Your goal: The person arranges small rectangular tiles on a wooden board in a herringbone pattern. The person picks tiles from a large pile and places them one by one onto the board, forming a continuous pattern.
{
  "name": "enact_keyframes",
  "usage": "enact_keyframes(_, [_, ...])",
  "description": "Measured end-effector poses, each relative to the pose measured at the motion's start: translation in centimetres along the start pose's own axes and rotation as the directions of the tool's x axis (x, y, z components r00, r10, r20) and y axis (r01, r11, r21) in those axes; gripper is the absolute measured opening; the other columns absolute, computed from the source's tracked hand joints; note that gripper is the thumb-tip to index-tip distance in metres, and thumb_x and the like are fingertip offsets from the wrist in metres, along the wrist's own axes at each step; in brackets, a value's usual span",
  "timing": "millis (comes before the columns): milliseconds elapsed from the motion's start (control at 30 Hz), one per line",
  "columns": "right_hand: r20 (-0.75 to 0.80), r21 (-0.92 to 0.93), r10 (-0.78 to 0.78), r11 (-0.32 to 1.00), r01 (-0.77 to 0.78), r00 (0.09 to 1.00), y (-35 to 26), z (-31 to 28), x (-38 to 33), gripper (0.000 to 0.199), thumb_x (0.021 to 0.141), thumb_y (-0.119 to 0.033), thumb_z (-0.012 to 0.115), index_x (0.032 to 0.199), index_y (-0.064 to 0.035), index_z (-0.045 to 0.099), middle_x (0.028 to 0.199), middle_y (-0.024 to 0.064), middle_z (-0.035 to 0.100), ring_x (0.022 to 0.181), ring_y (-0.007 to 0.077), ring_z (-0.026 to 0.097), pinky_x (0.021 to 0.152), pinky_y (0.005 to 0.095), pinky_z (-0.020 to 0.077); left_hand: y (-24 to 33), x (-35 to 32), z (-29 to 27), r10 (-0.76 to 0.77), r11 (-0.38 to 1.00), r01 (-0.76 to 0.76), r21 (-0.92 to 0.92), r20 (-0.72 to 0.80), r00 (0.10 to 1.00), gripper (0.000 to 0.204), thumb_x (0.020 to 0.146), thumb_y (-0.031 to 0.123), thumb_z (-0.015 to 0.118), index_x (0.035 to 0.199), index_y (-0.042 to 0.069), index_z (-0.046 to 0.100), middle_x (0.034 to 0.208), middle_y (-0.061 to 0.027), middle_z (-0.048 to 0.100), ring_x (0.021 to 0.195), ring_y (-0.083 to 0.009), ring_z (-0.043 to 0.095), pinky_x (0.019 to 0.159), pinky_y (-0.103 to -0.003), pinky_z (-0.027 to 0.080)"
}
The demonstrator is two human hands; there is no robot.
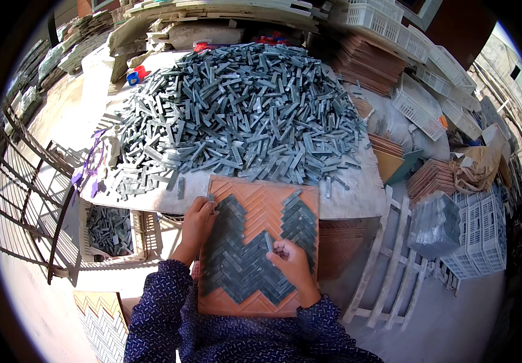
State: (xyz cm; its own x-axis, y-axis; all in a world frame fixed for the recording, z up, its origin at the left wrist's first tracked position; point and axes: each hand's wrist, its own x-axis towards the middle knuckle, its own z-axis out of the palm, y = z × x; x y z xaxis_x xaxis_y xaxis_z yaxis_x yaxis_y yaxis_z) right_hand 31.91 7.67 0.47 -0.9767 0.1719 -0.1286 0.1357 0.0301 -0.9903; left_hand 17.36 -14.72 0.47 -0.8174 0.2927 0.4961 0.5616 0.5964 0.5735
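An orange herringbone mould board (255,206) is tilted against the table edge in front of me. Dark grey-green stone strips (242,266) fill many of its slots in a zigzag pattern, while bare orange grooves show at the top middle and along the bottom. My right hand (293,266) pinches one stone strip (269,242) between thumb and fingers, over the middle of the pattern. At the board's upper left edge, my left hand (197,222) is closed, with a small grey strip (210,198) showing at its fingertips.
A large heap of loose stone strips (242,109) covers the table (348,202). Below left stands a crate (83,233) of strips. White plastic crates (418,106), stacked brown boards (367,63) and a wooden pallet (385,260) are on the right. A curved metal rack (52,242) stands left.
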Motion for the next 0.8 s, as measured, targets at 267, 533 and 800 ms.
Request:
enact_keyframes(267, [0.005,-0.023,-0.068,0.997,0.068,0.998,-0.7,-0.8,-0.6,0.021,0.083,-0.006,0.069,0.098,0.0040,0.059,0.087,0.0032,0.062,0.076,0.0061,0.057,0.066,0.0209,0.0468,-1.1,0.0,-0.4,-0.091,0.981,0.090,-0.175,0.002,0.996,0.023,0.076,-0.004,0.060,0.098,0.002,0.062,0.099,-0.0117,0.062,0.089,-0.0299,0.062,0.078,-0.034,0.049])
enact_keyframes(533, [-0.032,0.007,-0.091,0.996,0.092,0.995,-0.7,-1.3,-0.7,0.022,0.082,-0.009,0.070,0.097,0.0025,0.061,0.084,0.0033,0.064,0.073,0.0066,0.058,0.065,0.0217,0.0483,-2.9,-1.5,0.5,-0.354,0.894,0.354,-0.274,0.050,0.934,0.033,0.074,-0.010,0.054,0.104,0.002,0.062,0.098,-0.0096,0.064,0.088,-0.0203,0.064,0.078,-0.030,0.050])
enact_keyframes(800, [-0.017,0.049,-0.072,0.996,0.072,0.997,-0.9,-1.7,-0.9,0.023,0.082,-0.011,0.071,0.098,0.0019,0.061,0.085,0.0041,0.064,0.075,0.0078,0.060,0.066,0.0223,0.0488,-2.7,0.4,0.2,-0.319,0.887,0.340,-0.312,0.120,0.940,0.033,0.074,-0.010,0.055,0.104,0.002,0.063,0.096,-0.0093,0.065,0.088,-0.0209,0.066,0.077,-0.029,0.051])
